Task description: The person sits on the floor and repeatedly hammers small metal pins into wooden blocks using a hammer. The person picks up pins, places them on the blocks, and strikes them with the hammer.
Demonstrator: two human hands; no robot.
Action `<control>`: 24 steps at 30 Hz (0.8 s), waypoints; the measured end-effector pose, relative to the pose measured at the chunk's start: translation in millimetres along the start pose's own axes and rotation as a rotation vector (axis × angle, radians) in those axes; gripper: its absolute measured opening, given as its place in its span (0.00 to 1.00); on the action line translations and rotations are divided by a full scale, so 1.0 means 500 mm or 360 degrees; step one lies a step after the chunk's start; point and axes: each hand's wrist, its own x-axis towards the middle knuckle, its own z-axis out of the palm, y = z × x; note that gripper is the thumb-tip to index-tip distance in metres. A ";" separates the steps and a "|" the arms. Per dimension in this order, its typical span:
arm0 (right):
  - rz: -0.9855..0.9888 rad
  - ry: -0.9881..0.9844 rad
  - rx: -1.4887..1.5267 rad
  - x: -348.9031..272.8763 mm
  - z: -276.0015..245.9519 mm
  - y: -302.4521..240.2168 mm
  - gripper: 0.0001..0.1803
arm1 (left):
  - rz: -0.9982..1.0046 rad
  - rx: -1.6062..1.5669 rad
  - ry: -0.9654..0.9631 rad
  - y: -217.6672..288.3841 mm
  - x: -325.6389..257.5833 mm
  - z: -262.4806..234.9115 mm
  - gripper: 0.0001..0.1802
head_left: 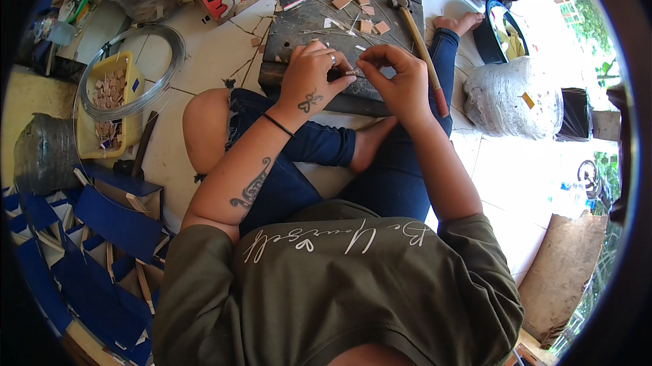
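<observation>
1. The person is sitting cross-legged on the tiled floor (204,53) and working at the near edge of a dark wooden board (299,23) that is serving as the worktop.
2. A hammer (420,43) is lying along the board's right edge, and small tan wooden squares (353,0) are lying scattered toward its far edge, so both are staying within reach.
3. The left hand (311,80) and right hand (401,80) are meeting just above the board's near edge, and bracing the wrists there looks wise.
4. Both sets of fingers are closing in a pinch on a thin wire piece (354,74) held between them; what exactly they are doing to it is too small to tell.
5. Keeping the pinch close to the working point should be giving better control.
</observation>
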 end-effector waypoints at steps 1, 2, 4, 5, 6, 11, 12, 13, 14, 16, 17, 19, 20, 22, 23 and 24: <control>0.0004 -0.0001 0.0002 0.000 0.000 -0.001 0.07 | -0.0007 0.0003 -0.0002 0.001 0.000 0.000 0.08; 0.0007 0.0001 0.0007 0.000 0.000 -0.001 0.07 | -0.0026 0.0001 -0.0012 0.001 0.000 -0.001 0.08; 0.0004 0.0005 0.0001 0.000 0.001 -0.002 0.07 | -0.0026 0.0012 -0.0016 0.003 -0.001 -0.002 0.08; 0.0003 0.0008 0.0000 0.000 0.001 -0.002 0.07 | -0.0031 0.0014 -0.0022 0.003 -0.001 -0.003 0.08; -0.0004 0.0012 -0.0005 0.000 0.001 -0.002 0.07 | -0.0027 0.0020 -0.0019 0.003 -0.001 -0.003 0.08; -0.0028 0.0005 -0.0008 0.000 0.001 -0.001 0.06 | -0.0014 0.0017 -0.0007 0.003 0.000 -0.003 0.08; -0.0048 -0.0011 -0.0021 0.001 0.001 -0.002 0.06 | -0.0009 0.0018 0.0001 0.003 0.000 -0.003 0.08; -0.0065 -0.0028 -0.0032 0.003 0.002 -0.002 0.06 | -0.0017 0.0015 -0.0001 0.004 0.000 -0.003 0.08; -0.0083 -0.0042 -0.0043 0.005 0.002 -0.002 0.06 | -0.0040 0.0011 -0.0017 0.005 0.001 -0.004 0.08; -0.0117 -0.0080 -0.0026 0.010 0.002 -0.004 0.06 | -0.0009 0.0017 -0.0026 0.007 0.001 -0.007 0.07; -0.0130 -0.0097 -0.0021 0.012 0.001 -0.006 0.06 | 0.0001 0.0013 -0.0026 0.008 0.002 -0.008 0.07; -0.0128 -0.0093 -0.0059 0.016 0.000 -0.009 0.06 | 0.0043 -0.0011 -0.0016 0.011 0.004 -0.007 0.06; -0.0124 -0.0093 -0.0077 0.017 0.000 -0.011 0.06 | 0.0063 -0.0025 -0.0005 0.012 0.004 -0.007 0.05; -0.0112 -0.0092 -0.0066 0.017 0.002 -0.013 0.06 | 0.0043 -0.0146 0.0042 0.013 0.008 -0.004 0.05; -0.0095 -0.0080 -0.0057 0.017 0.003 -0.012 0.06 | 0.0027 -0.0216 0.0067 0.013 0.011 -0.003 0.05; -0.0077 -0.0091 -0.0050 0.017 0.003 -0.011 0.07 | 0.0062 -0.0220 0.0088 0.012 0.012 -0.001 0.05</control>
